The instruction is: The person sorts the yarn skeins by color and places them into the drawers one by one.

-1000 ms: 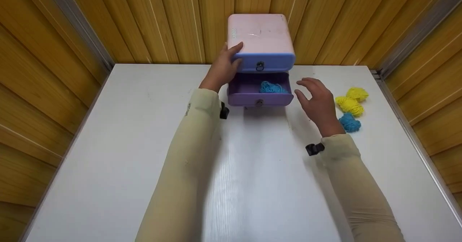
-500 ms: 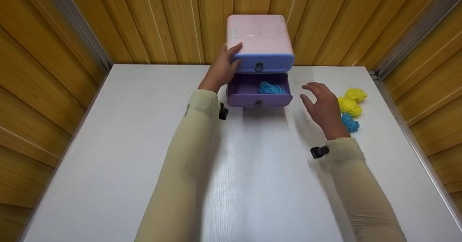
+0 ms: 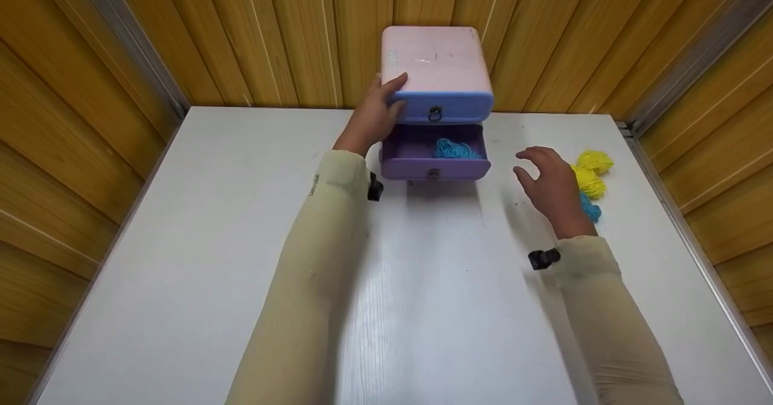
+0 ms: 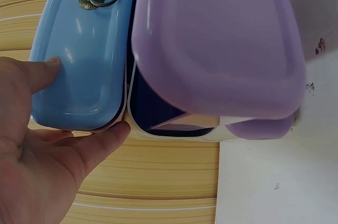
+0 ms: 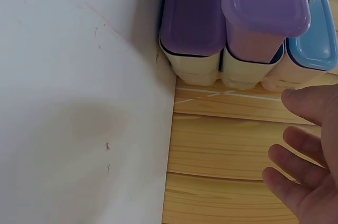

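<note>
White table (image 3: pixel 253 224) | drawer unit (image 3: pixel 438 61) far middle; purple drawer (image 3: pixel 406 168) out, blue yarn (image 3: pixel 454 149) inside | left hand (image 3: pixel 369 118) grips unit's left edge; right hand (image 3: pixel 552 188) loosely spread, holding nothing | risk: unit could shift if left grip slips

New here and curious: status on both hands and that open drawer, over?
Left hand grips mini drawer cabinet at upper left. Right hand empty, apart from it. Purple middle drawer open, blue yarn inside. Nothing visibly blocking drawer.

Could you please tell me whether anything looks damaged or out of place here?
Small marks atop the drawer unit and dark specks on the white table look odd against otherwise plain surfaces.
</note>
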Demonstrator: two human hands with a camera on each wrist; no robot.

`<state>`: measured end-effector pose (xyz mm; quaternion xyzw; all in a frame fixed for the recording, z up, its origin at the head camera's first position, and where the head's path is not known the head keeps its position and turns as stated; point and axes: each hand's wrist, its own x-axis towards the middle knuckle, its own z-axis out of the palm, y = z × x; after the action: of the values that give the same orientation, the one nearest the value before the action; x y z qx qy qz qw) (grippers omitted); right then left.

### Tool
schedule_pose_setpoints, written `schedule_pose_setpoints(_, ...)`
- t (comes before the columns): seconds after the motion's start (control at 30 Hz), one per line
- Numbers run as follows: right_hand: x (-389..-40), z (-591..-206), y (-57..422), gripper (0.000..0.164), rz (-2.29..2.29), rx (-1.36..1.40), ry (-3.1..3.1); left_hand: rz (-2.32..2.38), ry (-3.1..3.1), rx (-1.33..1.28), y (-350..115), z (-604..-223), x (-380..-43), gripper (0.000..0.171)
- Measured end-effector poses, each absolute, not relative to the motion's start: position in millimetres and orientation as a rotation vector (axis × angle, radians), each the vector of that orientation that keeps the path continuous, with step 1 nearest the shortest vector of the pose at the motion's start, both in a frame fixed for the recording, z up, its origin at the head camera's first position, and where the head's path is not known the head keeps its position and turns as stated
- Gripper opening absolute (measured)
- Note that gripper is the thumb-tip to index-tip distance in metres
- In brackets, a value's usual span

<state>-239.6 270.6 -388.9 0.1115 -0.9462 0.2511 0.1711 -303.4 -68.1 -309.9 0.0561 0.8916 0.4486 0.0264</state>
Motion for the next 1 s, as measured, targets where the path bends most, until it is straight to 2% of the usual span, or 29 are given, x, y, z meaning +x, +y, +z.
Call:
schedule_pose_setpoints(0.43,-235,-392,291,0.029,0.717,0.196,-2.847,1.384,2.762,0.173,-68,-311,-305,0.053)
schedule_pose_setpoints(1.0,-234,-394,322,0.024,0.656,0.167,-2.939,1.347,2.756,0.170,-69,-308,-304,0.054)
